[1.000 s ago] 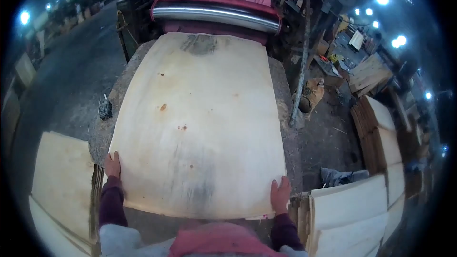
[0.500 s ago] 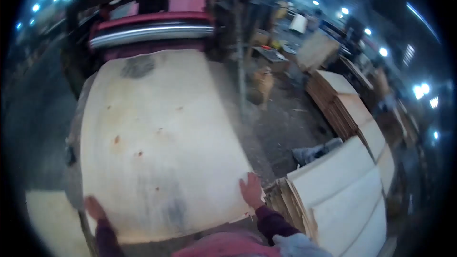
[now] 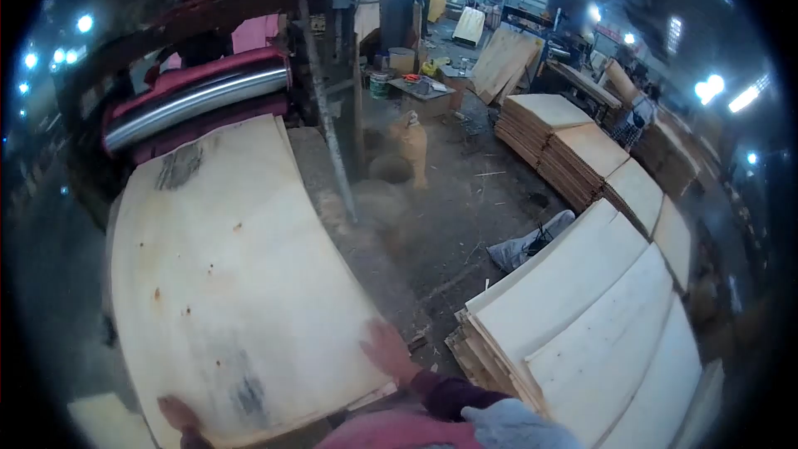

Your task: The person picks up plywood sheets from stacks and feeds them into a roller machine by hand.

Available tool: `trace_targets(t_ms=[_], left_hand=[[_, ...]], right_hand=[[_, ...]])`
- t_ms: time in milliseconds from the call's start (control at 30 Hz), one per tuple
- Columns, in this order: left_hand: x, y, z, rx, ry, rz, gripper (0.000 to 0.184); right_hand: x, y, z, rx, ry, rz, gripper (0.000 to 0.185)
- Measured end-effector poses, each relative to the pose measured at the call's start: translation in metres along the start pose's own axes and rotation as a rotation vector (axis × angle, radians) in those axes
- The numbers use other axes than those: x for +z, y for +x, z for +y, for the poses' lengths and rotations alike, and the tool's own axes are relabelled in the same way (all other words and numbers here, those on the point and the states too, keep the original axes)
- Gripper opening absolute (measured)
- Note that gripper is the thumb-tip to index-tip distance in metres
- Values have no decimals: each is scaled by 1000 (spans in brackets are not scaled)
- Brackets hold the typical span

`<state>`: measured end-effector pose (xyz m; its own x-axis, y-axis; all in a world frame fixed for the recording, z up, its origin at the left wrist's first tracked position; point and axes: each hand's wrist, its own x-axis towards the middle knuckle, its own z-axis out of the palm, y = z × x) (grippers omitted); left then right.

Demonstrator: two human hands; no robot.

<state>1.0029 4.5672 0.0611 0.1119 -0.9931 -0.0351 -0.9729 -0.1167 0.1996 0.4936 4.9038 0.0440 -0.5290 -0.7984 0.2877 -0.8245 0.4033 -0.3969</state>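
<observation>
A large pale wood veneer sheet (image 3: 249, 258) with small knots and dark grey stains lies in front of me. Its far end reaches toward a machine with a shiny metal roller (image 3: 199, 104). My left hand (image 3: 179, 413) rests on the near left part of the sheet, holding nothing, with its fingers stretched out. On the near right edge lies my right hand (image 3: 389, 352), fingers spread and slightly blurred. More sheet edges show beneath the top one at the near right corner.
Stacked veneer sheets (image 3: 598, 324) stand close on my right, with further stacks (image 3: 573, 150) behind. A slanted metal pole (image 3: 324, 100) rises right of the machine. A sack (image 3: 532, 241) and a tan bag (image 3: 413, 150) sit on the floor. Another pale sheet (image 3: 108, 420) lies at lower left.
My view has turned to the right, so the machine and sheet appear further left. Both hands stay on the sheet; the right hand lies a little further in from the edge.
</observation>
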Motion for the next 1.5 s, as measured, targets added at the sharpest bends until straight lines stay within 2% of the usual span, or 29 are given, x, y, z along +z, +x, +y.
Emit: trace_targets(t_ms=[33, 100, 300, 433, 500, 600, 700, 800, 900, 1000, 1200, 1300, 1500], left_hand=[[3, -7, 8, -2, 46, 7, 46], [16, -29, 30, -90, 43, 176, 43], [7, -70, 91, -70, 189, -110, 43], [47, -78, 108, -43, 263, 88, 46], [50, -80, 116, -36, 400, 100, 47], [32, -95, 129, 19, 419, 67, 53], [75, -61, 100, -290, 177, 207, 68], [75, -64, 100, -314, 100, 196, 65], [70, -65, 103, -240, 245, 167, 66], [64, -74, 113, -271, 145, 261, 64], [67, -72, 110, -278, 182, 264, 69], [53, -82, 122, -258, 105, 257, 73], [64, -79, 117, -271, 90, 318, 73]], right_hand=[[-3, 0, 4, -18, 10, 0, 55], [-9, -1, 8, -60, 28, -4, 56], [-12, 1, 24, -112, 183, -42, 55], [2, 1, 34, -228, 94, -7, 56], [-5, -1, 29, -158, 216, 27, 56], [5, -2, 37, -231, 114, -9, 56], [-16, 2, 25, -125, 232, -22, 56], [-11, 0, 24, -123, 195, 17, 56], [-10, -1, 24, -132, 192, 6, 56], [-17, -1, 18, -68, 203, -16, 56], [-4, 1, 24, -135, 113, -31, 56], [-20, 0, 17, -34, 158, -119, 56], [-15, -2, 20, -96, 146, -53, 56]])
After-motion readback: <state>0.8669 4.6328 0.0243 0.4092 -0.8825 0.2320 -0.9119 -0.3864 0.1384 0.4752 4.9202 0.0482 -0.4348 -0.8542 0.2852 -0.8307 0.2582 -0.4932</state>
